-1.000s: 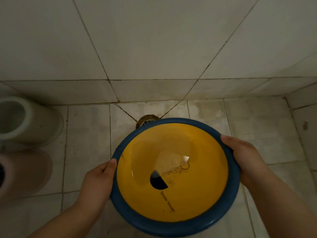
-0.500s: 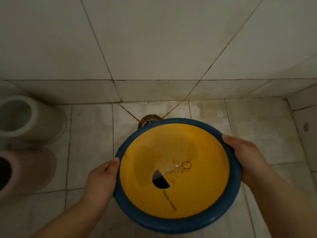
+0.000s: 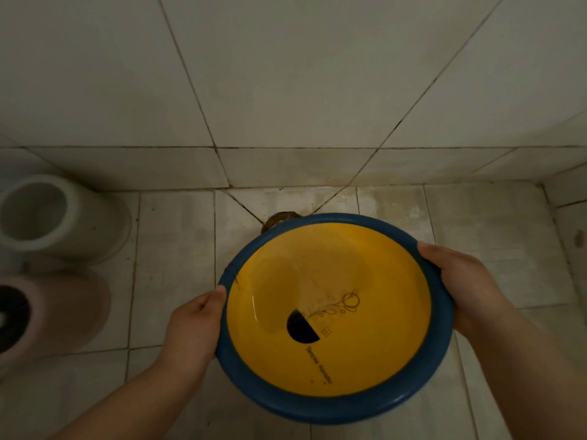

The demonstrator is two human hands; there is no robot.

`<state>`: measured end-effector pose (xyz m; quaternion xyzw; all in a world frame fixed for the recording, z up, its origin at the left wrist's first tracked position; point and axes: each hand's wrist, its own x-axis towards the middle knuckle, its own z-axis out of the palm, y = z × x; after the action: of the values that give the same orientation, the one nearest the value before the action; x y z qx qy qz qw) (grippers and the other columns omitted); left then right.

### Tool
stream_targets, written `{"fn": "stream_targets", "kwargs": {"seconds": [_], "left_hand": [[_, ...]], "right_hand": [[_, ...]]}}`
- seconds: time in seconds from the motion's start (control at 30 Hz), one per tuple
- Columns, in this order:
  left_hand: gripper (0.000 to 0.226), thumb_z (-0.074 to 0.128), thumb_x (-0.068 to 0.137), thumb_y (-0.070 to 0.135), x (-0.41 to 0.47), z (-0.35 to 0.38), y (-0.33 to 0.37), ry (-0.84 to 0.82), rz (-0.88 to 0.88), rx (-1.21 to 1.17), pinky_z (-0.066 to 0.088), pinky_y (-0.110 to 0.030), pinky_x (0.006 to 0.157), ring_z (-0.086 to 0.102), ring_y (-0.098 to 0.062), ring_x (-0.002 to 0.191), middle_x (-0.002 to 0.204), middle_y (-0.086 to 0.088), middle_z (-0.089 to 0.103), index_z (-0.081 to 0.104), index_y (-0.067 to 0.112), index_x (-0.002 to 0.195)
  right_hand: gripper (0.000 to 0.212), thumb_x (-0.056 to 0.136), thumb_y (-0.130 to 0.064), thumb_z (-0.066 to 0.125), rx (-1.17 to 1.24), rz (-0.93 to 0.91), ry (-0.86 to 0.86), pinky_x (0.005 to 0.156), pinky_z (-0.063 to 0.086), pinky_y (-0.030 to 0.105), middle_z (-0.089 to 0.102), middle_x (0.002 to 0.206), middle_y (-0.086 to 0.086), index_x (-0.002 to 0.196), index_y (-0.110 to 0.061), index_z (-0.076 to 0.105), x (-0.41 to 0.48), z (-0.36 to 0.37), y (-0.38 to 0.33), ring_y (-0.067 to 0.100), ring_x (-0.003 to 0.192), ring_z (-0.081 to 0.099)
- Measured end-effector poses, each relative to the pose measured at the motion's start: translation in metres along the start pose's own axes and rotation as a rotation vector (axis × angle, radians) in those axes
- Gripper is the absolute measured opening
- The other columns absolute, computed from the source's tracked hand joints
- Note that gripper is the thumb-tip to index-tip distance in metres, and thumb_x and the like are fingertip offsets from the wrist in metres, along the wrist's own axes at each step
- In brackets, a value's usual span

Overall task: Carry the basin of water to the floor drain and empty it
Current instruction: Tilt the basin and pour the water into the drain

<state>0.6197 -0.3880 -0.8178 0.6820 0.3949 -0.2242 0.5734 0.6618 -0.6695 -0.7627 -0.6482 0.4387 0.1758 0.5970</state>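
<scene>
A round basin [image 3: 333, 404] with a yellow inside and a thick blue rim is held over the tiled floor, with shallow clear water in it. My left hand [image 3: 193, 328] grips the rim on the left side. My right hand [image 3: 460, 281] grips the rim on the right. The floor drain [image 3: 279, 218], a dark rusty round fitting, shows just past the basin's far edge; most of it is hidden by the rim.
A white tiled wall [image 3: 286, 74] rises close behind the drain. At the left stand a white cylindrical container [image 3: 89, 217] and a pink container [image 3: 73, 309] on the floor. A raised tile step [image 3: 568, 192] borders the right side.
The basin and both hands have shifted slightly right and toward the wall. The water has sloshed, so its reflection moved. The left containers show more fully.
</scene>
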Motion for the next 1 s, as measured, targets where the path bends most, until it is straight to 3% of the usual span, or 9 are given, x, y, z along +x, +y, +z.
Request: {"fn": "stream_targets", "kwargs": {"seconds": [0.43,0.57,1.0], "left_hand": [[0.034,0.05,0.093,0.029,0.0014,0.002,0.0009,0.003,-0.045,-0.064,0.046,-0.027,0.061,0.059,-0.022,0.069,0.068,-0.006,0.064,0.061,0.016,0.064],[0.035,0.05,0.092,0.032,0.0037,0.0002,-0.0009,-0.003,-0.037,-0.058,0.048,-0.031,0.067,0.062,-0.027,0.072,0.073,-0.012,0.067,0.064,0.013,0.067],[0.034,0.049,0.093,0.031,0.0041,-0.0005,-0.004,0.003,-0.045,-0.067,0.048,-0.031,0.065,0.062,-0.028,0.072,0.073,-0.011,0.067,0.062,0.013,0.067]], "right_hand": [[0.018,0.092,-0.019,0.049,-0.009,0.009,0.0,0.06,0.046,0.032,0.068,0.085,0.008,0.083,-0.014,0.063,-0.001,0.0051,-0.0079,0.021,0.078,0.064],[0.017,0.092,-0.019,0.05,-0.011,0.014,-0.006,0.059,0.046,0.032,0.069,0.087,0.008,0.085,-0.013,0.064,-0.0005,0.006,-0.0084,0.022,0.078,0.065],[0.016,0.092,-0.018,0.05,-0.002,0.009,-0.02,0.06,0.046,0.032,0.068,0.087,0.01,0.092,-0.01,0.064,0.0015,0.0068,-0.0103,0.023,0.078,0.064]]}}
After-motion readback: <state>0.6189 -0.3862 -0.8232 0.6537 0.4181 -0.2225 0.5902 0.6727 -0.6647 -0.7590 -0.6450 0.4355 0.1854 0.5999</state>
